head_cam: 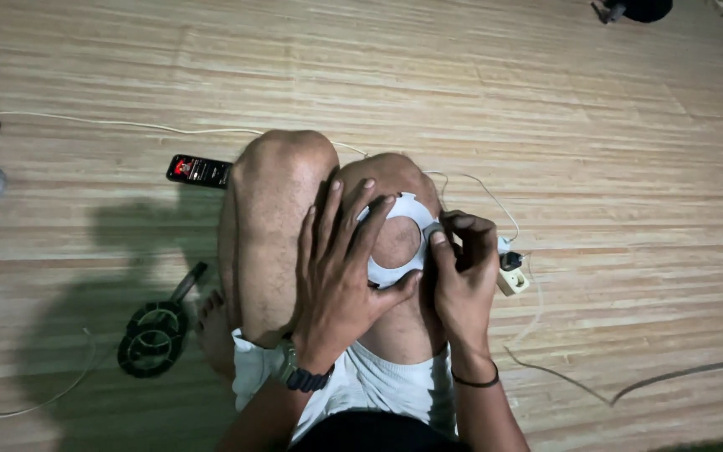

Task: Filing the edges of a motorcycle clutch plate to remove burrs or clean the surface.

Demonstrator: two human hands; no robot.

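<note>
A flat white ring point(403, 238), open in the middle, lay tilted against the person's right knee. The left hand point(340, 268) clasped its lower-left rim, and the right hand point(462, 268) pinched its right edge.

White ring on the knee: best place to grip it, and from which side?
Grip the white ring on its flat band, pinched across the rim, probably from the far edge, which is bare. The left hand covers the near-left arc with spread fingers; the right hand pinches the right edge. The open centre lets a finger hook inside.
</note>
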